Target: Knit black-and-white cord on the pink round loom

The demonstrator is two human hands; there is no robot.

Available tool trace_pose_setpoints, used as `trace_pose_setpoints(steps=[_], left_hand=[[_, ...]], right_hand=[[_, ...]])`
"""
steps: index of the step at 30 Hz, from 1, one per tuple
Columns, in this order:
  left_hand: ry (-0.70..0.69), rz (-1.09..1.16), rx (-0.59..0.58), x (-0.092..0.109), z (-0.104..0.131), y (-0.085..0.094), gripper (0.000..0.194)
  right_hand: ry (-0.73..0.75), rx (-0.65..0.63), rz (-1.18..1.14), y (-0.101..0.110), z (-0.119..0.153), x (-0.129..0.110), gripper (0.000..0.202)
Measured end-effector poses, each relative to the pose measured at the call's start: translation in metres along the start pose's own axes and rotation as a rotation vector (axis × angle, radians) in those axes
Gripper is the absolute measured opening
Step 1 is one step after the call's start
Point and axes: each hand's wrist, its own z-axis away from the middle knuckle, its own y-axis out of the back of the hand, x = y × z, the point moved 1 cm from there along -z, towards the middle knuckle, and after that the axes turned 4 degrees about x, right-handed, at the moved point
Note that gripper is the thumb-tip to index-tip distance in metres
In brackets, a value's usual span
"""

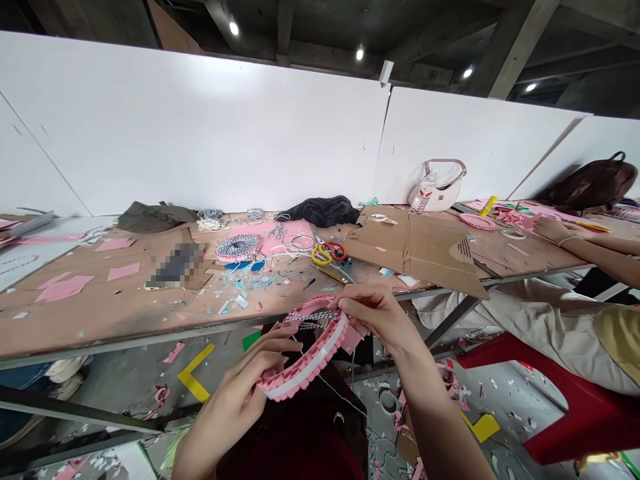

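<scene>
Just off the table's front edge, I hold a pink pleated paper ring (316, 358) tilted in front of me, with a white strip along its outer side. My left hand (247, 383) is closed around its lower left part. At the upper right, my right hand (373, 310) pinches the rim between thumb and fingers. Black-and-white cord (313, 317) crosses inside the ring, and a thin strand hangs below it. Nearest on the table lie scissors (330, 252) with yellow and red handles and a round pink-edged piece (239, 247) wound with black-and-white cord.
Cardboard (385, 243), a black cloth (323, 212), a cap (155, 217) and a pixelated rectangular object (177, 265) lie on the table (130, 313). A bottle (424, 192) stands by a white bag (447, 187). Another person's hands (553, 230) work at right, beside a red stool (525, 390).
</scene>
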Motion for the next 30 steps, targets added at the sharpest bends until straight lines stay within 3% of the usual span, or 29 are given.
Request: trace_pose_setpoints(steps=[8,13,15,17,20,22,24,26,30], left_hand=[[0.193,0.170,0.132,-0.011,-0.001,-0.007,0.023],[0.330,0.117,0.232,-0.024,0.007,-0.004,0.003],[0.387,0.101,0.264,-0.028,0.011,-0.001,0.009],[0.411,0.101,0.280,-0.032,0.014,0.001,0.015],[0.446,0.113,0.302,-0.034,0.015,0.004,0.022],[0.476,0.141,0.327,-0.035,0.015,0.005,0.027],[0.499,0.184,0.342,-0.035,0.014,0.006,0.027],[0.520,0.248,0.343,-0.035,0.014,0.006,0.023],[0.603,0.420,0.471,-0.035,0.021,0.002,0.025]], right_hand=[[0.283,0.240,-0.017,-0.009,-0.004,0.002,0.013],[0.188,0.228,-0.343,0.009,-0.001,-0.005,0.021],[0.216,0.203,-0.220,0.018,0.003,-0.012,0.023],[0.220,0.185,0.121,0.024,0.008,-0.019,0.022],[0.103,-0.021,0.607,0.027,0.017,-0.027,0.024],[0.010,-0.253,0.655,0.030,0.024,-0.028,0.025],[-0.017,-0.380,0.512,0.037,0.031,-0.027,0.026],[0.058,-0.276,0.259,0.049,0.035,-0.025,0.026],[0.282,0.241,-0.272,0.080,0.037,-0.026,0.022]])
